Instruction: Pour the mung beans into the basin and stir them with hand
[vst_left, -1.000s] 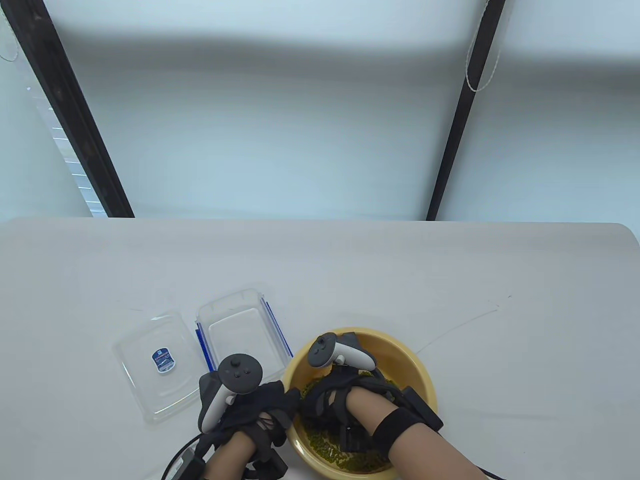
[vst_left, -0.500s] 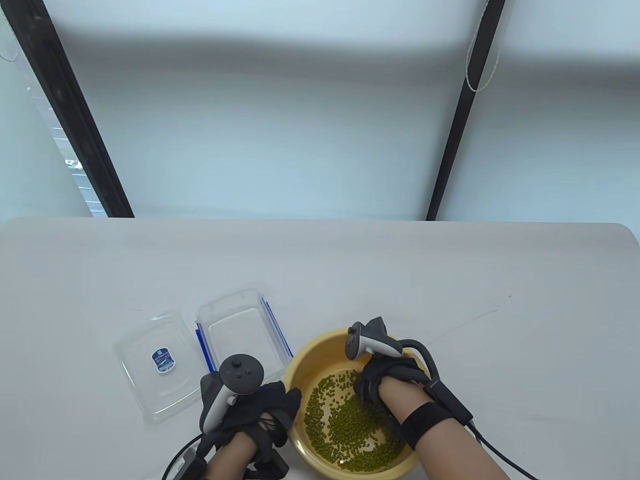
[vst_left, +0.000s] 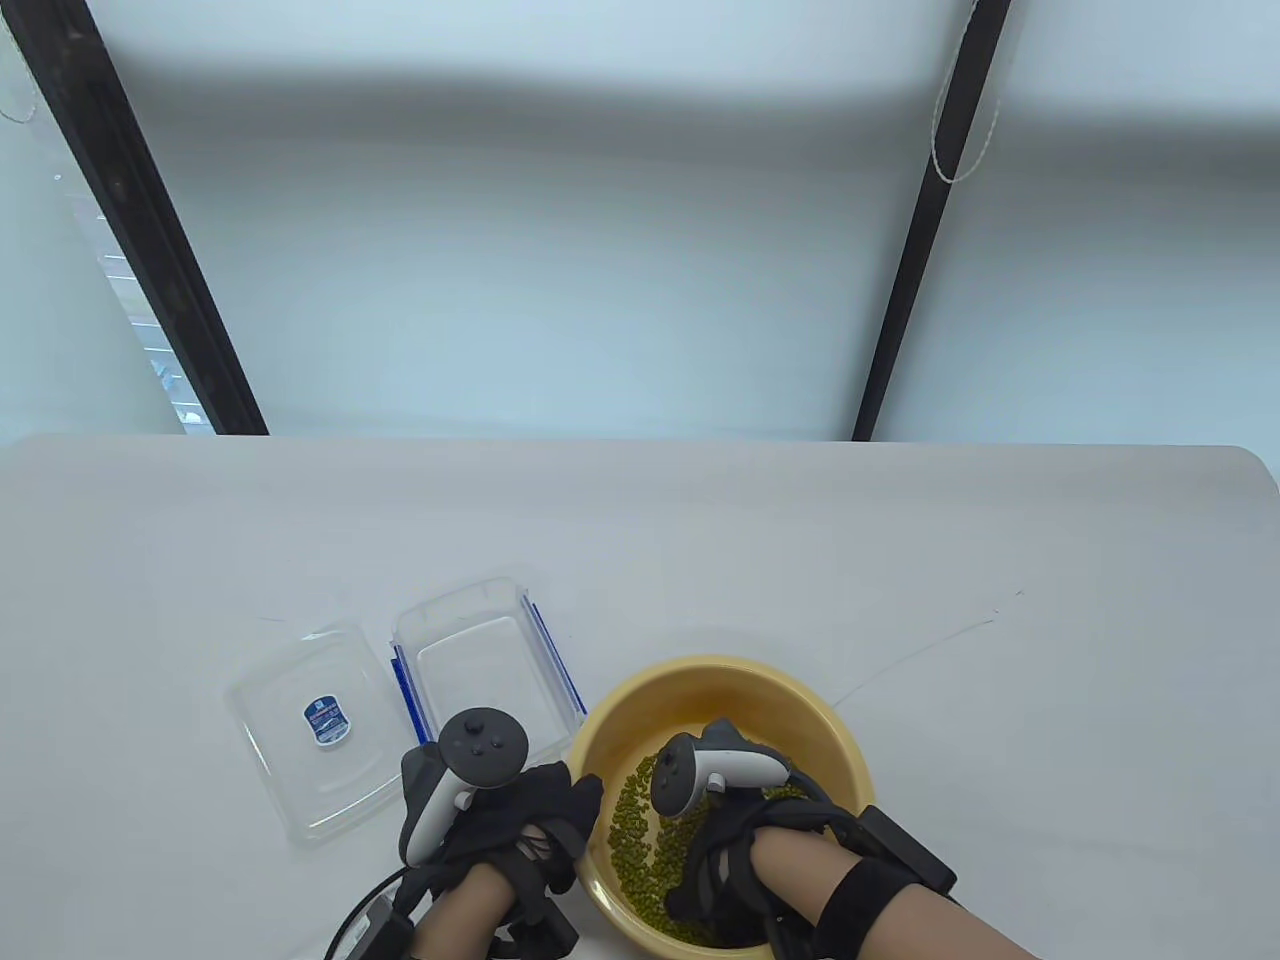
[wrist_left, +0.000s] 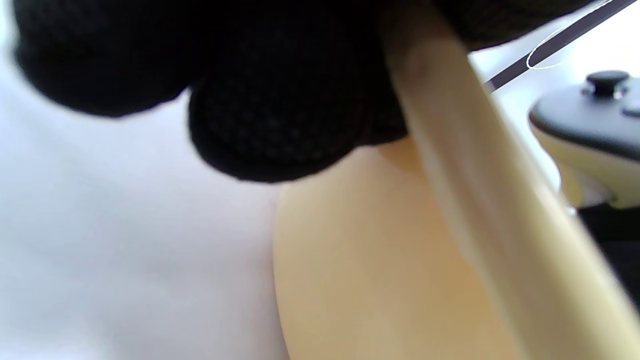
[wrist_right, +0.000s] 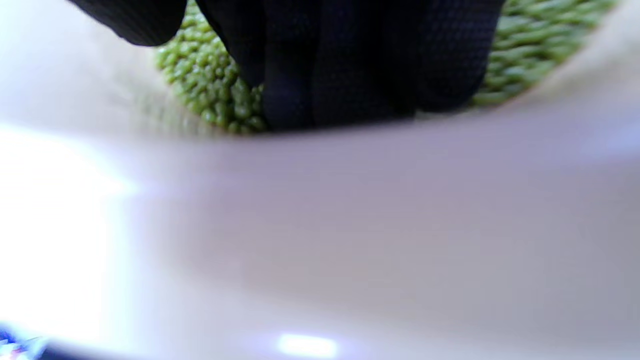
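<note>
Basin: the round yellow plastic basin (vst_left: 840, 725) sits on the white table (vst_left: 900, 560) near the front edge, its far inner wall bare.
Beans: the small green mung beans (vst_left: 630, 830) already lie on the basin floor, showing mostly in its left half; the pour is, by the look of it, done.
Right hand: the right hand in a black sensor glove (vst_left: 735, 860) is down inside the basin, over the near middle of the beans. The right wrist view shows its fingers (wrist_right: 350, 75) pointing into the beans, close together and fairly straight, gripping nothing.
Left hand: the left hand in its black glove (vst_left: 530, 815) grips the basin's left rim; the left wrist view shows fingers (wrist_left: 275, 120) curled over the rim's edge.
Change: half a second ago the right hand was at the basin's right side with the beans spread in the open; a second ago it was over the left middle. Now it is back across the centre and nearer the front, and covers much of the beans. The left hand has not shifted.
Meaning: I judge this to be circling sweeps, so stirring is under way.
Container: the emptied clear plastic box with blue clips (vst_left: 485, 665) and its clear lid (vst_left: 305, 730) lie left of the basin, untouched.
</note>
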